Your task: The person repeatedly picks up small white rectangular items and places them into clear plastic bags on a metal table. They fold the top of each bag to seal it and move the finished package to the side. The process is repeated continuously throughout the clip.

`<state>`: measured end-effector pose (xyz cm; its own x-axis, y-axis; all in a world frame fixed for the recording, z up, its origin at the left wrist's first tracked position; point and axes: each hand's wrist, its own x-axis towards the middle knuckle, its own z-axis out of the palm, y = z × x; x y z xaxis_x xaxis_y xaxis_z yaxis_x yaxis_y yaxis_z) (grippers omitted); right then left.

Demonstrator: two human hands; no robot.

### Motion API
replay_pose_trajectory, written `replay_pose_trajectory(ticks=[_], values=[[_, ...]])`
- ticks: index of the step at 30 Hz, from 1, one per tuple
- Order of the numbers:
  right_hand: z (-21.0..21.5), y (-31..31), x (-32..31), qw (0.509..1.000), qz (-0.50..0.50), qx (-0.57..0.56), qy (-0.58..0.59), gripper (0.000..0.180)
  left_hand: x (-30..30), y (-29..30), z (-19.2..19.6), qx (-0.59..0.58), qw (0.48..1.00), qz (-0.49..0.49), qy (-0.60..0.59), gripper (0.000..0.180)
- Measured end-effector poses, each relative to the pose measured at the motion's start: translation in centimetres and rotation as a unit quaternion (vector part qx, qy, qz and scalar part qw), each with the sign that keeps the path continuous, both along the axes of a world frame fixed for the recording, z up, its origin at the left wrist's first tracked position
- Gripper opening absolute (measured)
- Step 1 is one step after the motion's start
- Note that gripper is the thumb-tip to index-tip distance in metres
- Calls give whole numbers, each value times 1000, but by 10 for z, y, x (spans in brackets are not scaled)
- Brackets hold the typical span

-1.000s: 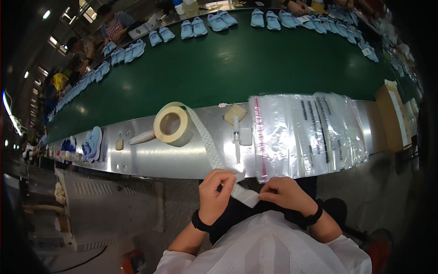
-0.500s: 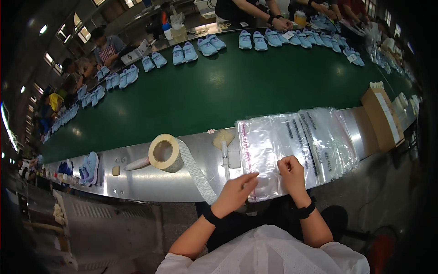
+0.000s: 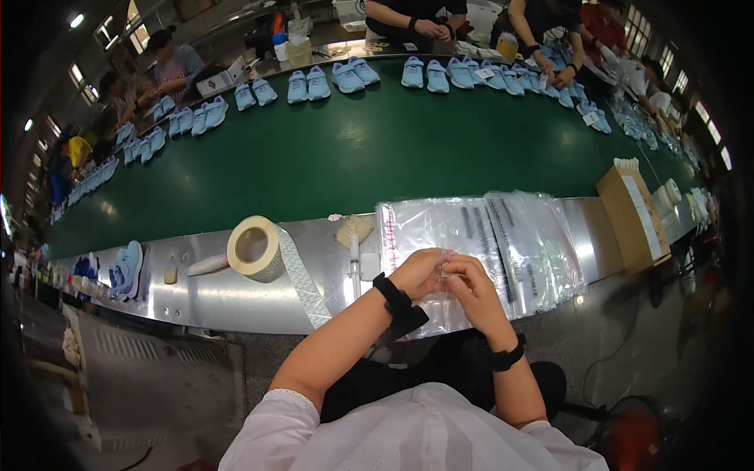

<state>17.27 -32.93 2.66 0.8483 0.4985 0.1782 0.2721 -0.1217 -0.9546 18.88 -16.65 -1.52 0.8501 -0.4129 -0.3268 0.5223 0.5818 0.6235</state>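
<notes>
My left hand (image 3: 420,272) and my right hand (image 3: 471,290) meet over the front edge of a stack of clear plastic bags (image 3: 440,231) on the steel shelf (image 3: 204,294). Their fingertips pinch a small whitish piece between them; it is too small to tell exactly what it is. Both wrists wear black bands. A roll of wide white tape (image 3: 255,249) stands to the left, its loose strip (image 3: 302,286) hanging over the shelf edge.
A second bag stack (image 3: 538,239) lies to the right, then a brown cardboard box (image 3: 632,212). A green conveyor belt (image 3: 353,157) carries light blue shoes (image 3: 355,72) along its far side, where other people work. More blue shoes (image 3: 126,268) sit at far left.
My hands have come up from the shelf edge and moved together over the left bag stack. The view has shifted slightly upward and to the right.
</notes>
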Motion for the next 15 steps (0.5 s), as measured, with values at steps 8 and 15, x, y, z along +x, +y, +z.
replay_pose_trajectory(ticks=[8, 15], values=[[-19, 3, -19, 912, -82, -228, -332, 23, -94, 12, 67, 170, 956, 227, -77, 34], [-13, -59, 37, 906, -318, 210, 183, 24, -88, 25, 6, 28, 975, 220, -17, 73]])
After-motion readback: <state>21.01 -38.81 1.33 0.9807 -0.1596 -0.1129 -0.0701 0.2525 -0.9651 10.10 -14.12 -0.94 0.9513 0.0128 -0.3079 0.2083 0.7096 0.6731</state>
